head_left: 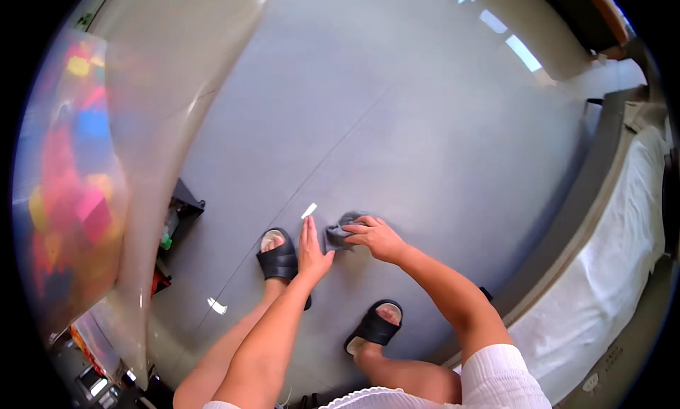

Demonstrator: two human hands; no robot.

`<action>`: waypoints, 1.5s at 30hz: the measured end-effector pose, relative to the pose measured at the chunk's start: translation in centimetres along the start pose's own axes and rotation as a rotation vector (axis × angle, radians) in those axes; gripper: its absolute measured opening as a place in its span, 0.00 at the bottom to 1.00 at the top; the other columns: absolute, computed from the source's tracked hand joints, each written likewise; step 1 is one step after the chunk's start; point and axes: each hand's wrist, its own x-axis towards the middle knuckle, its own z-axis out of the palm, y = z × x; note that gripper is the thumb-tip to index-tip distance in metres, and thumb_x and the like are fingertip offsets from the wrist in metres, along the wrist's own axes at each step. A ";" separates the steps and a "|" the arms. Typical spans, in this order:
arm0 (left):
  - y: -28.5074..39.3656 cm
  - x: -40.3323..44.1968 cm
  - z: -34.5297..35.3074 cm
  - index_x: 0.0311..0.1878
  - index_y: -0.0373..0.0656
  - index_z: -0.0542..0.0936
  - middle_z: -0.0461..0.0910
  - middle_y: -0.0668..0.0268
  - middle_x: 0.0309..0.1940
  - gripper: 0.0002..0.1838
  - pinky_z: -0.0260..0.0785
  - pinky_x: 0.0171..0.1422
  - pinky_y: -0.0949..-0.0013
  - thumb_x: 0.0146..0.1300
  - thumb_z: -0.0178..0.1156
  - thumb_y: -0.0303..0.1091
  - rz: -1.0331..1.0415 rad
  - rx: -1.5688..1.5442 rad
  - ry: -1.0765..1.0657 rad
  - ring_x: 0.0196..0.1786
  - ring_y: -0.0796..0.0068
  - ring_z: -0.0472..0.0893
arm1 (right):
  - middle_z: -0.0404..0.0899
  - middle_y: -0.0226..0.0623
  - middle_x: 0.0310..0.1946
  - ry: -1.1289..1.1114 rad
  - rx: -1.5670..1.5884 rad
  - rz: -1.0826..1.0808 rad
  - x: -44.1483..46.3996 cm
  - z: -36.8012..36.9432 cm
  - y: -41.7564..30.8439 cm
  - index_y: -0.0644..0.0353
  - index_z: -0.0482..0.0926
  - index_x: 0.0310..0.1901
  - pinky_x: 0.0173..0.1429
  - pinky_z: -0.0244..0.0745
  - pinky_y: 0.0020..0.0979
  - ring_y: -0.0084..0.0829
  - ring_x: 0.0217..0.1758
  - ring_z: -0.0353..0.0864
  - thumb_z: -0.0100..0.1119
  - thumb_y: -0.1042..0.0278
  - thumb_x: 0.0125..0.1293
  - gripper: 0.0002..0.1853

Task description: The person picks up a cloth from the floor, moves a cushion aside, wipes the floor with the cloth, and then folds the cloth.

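My right hand (pixel 377 237) is bent over a crumpled grey cloth (pixel 341 233) on the smooth grey floor (pixel 439 161), its fingers gripping the cloth's right side. To the left of the cloth is my left hand (pixel 314 254), empty, with straight fingers held out and the thumb apart. Just beyond its fingertips lies a small bright white patch (pixel 309 211); I cannot tell whether it is a scrap or a reflection. Black slippers are on my feet, the left slipper (pixel 278 254) beside my left hand and the right slipper (pixel 375 327) nearer to me.
A pale table-like surface (pixel 166 90) rises at the left, with a blurred multicoloured area (pixel 78 189) on it. Under its edge stands a black box (pixel 185 203). Along the right runs a low piece of furniture with a white cloth cover (pixel 595 281). A thin seam crosses the floor.
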 end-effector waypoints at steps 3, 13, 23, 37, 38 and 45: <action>2.0 -1.0 2.0 0.80 0.43 0.43 0.45 0.49 0.79 0.59 0.49 0.81 0.57 0.50 0.72 0.26 0.050 -0.006 -0.059 0.80 0.49 0.51 | 0.80 0.40 0.58 0.598 -0.009 0.078 -4.4 -2.7 5.7 0.50 0.84 0.51 0.69 0.65 0.44 0.44 0.65 0.75 0.49 0.87 0.53 0.27; 5.4 -1.3 4.1 0.80 0.45 0.43 0.43 0.48 0.79 0.61 0.49 0.81 0.55 0.48 0.74 0.25 0.167 0.026 -0.162 0.79 0.45 0.50 | 0.70 0.33 0.69 0.498 -0.031 0.470 -7.8 2.7 0.3 0.43 0.80 0.59 0.68 0.65 0.46 0.45 0.64 0.69 0.52 0.88 0.45 0.38; 2.5 0.0 1.1 0.80 0.45 0.45 0.44 0.50 0.79 0.58 0.51 0.80 0.56 0.50 0.72 0.24 0.156 0.082 -0.120 0.79 0.47 0.51 | 0.68 0.35 0.70 0.783 -0.094 0.618 -1.3 -5.6 9.2 0.48 0.76 0.63 0.69 0.63 0.46 0.49 0.66 0.65 0.50 0.90 0.49 0.37; 4.9 -2.3 2.8 0.80 0.48 0.47 0.44 0.53 0.80 0.57 0.53 0.80 0.55 0.50 0.71 0.23 0.242 0.063 -0.176 0.79 0.45 0.52 | 0.78 0.44 0.60 0.806 -0.286 0.496 -11.3 -6.1 8.3 0.53 0.82 0.55 0.67 0.68 0.46 0.49 0.63 0.74 0.50 0.85 0.55 0.26; 5.1 -2.3 3.4 0.80 0.48 0.47 0.44 0.53 0.80 0.58 0.54 0.79 0.55 0.49 0.71 0.23 0.271 0.051 -0.173 0.78 0.45 0.53 | 0.76 0.46 0.61 0.824 -0.228 0.673 -13.2 -7.7 10.5 0.52 0.79 0.61 0.69 0.65 0.48 0.51 0.64 0.70 0.48 0.87 0.55 0.31; 7.2 -2.5 4.8 0.80 0.49 0.48 0.45 0.51 0.80 0.57 0.55 0.78 0.53 0.49 0.72 0.23 0.350 0.032 -0.195 0.77 0.42 0.55 | 0.72 0.44 0.67 0.667 -0.178 0.668 -14.6 6.0 1.6 0.47 0.77 0.64 0.72 0.61 0.47 0.52 0.67 0.69 0.50 0.85 0.54 0.34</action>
